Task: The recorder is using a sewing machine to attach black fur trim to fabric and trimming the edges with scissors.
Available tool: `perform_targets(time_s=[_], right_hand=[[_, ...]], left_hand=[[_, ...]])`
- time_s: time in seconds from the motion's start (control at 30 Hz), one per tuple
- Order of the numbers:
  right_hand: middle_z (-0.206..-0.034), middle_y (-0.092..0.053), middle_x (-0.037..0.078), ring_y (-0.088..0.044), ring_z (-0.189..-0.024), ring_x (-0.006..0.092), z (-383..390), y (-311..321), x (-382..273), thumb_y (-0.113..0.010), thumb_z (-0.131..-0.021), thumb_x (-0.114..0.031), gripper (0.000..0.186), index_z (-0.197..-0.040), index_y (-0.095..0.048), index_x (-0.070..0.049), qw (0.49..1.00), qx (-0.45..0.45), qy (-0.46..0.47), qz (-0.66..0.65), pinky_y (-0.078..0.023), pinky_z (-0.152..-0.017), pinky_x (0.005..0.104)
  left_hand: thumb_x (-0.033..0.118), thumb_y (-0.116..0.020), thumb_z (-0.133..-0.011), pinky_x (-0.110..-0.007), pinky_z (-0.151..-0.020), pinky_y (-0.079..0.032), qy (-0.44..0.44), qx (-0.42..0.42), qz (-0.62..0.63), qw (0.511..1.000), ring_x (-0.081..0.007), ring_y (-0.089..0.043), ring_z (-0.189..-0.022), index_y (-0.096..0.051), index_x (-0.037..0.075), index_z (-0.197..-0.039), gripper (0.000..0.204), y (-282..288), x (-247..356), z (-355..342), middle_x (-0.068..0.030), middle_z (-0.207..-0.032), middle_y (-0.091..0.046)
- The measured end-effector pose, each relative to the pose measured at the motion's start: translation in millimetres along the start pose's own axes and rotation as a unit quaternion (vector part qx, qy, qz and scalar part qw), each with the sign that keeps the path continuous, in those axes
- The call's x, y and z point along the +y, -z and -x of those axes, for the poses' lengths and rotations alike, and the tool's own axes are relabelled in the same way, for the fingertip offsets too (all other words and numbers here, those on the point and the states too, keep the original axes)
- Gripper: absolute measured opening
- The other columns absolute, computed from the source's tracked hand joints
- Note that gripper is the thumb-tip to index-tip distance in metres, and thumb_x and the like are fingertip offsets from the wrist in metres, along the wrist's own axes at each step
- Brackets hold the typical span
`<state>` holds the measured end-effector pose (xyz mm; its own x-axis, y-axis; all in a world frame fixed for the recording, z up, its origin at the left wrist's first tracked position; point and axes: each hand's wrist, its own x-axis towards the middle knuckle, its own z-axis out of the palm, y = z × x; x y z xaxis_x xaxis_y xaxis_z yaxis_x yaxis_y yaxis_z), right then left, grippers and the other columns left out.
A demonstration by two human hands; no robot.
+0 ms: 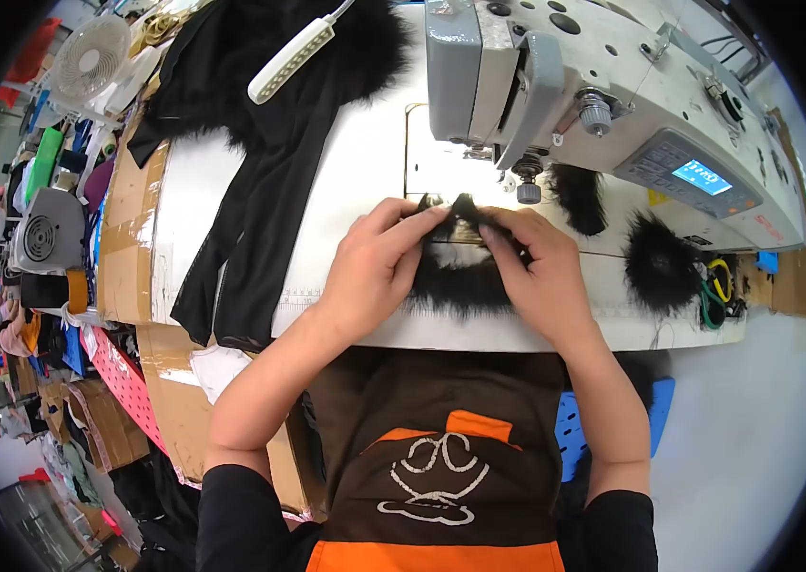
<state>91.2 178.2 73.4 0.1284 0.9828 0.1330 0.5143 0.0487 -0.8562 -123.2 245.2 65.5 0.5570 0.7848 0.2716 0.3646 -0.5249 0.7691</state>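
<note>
Both my hands pinch a strip of black faux fur [460,286] in front of the sewing machine [603,86]. My left hand [379,257] grips its left end between thumb and fingers, and my right hand [536,262] has the right end. Between my fingertips, the upper edge of the strip bunches into small peaks, just short of the lit needle area. Lower down, its fluffy part hangs in a curve over the white table [336,238]. The fingers partly hide how the layers meet.
A black garment with fur trim [269,172] covers the table's left, under a white lamp [293,62]. Two loose black fur pieces [579,197] [660,259] lie to the right, by green- and yellow-handled scissors [715,291]. A white fan [90,59] stands far left.
</note>
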Motion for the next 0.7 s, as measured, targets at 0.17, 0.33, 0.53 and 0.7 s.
perform_targets(time_s=[0.17,0.33,0.53,0.7], right_hand=[[-0.101,-0.073,0.014,-0.068,-0.089,0.0333,-11,2,5,-0.069,-0.096,-0.011,0.021,-0.116,-0.074,-0.007,0.985,0.008,0.057,0.16,-0.053,-0.081,0.0406],[-0.1,-0.072,0.012,-0.067,-0.096,0.0356,-21,3,20,-0.068,-0.096,-0.013,0.02,-0.115,-0.075,-0.013,0.97,0.0,0.103,0.219,-0.052,-0.088,0.044],[-0.11,-0.071,0.01,-0.063,-0.105,0.0368,-33,8,29,-0.067,-0.096,-0.014,0.024,-0.119,-0.072,-0.018,0.957,-0.068,0.129,0.249,-0.05,-0.094,0.0486],[-0.113,-0.07,0.009,-0.06,-0.103,0.0382,-35,8,34,-0.069,-0.096,-0.016,0.024,-0.119,-0.072,-0.018,0.959,-0.064,0.133,0.241,-0.049,-0.093,0.0473]], left_hand=[[0.002,-0.071,-0.09,-0.041,-0.092,-0.049,-0.056,-0.035,-0.112,0.992,-0.0322,-0.063,-0.097,-0.074,0.008,-0.118,0.029,3,-9,-12,-0.0111,-0.106,-0.067],[0.005,-0.073,-0.089,-0.04,-0.092,-0.048,-0.085,-0.03,-0.093,0.992,-0.0304,-0.063,-0.096,-0.074,0.01,-0.114,0.025,1,-23,-24,-0.0073,-0.1,-0.068],[0.005,-0.074,-0.087,-0.04,-0.094,-0.045,-0.114,-0.04,-0.108,0.987,-0.0272,-0.063,-0.096,-0.076,0.012,-0.105,0.019,0,-27,-40,-0.0037,-0.097,-0.067],[0.006,-0.076,-0.085,-0.04,-0.094,-0.043,-0.096,-0.039,-0.123,0.987,-0.0258,-0.062,-0.099,-0.078,0.013,-0.101,0.017,-5,-30,-44,-0.0022,-0.097,-0.066]])
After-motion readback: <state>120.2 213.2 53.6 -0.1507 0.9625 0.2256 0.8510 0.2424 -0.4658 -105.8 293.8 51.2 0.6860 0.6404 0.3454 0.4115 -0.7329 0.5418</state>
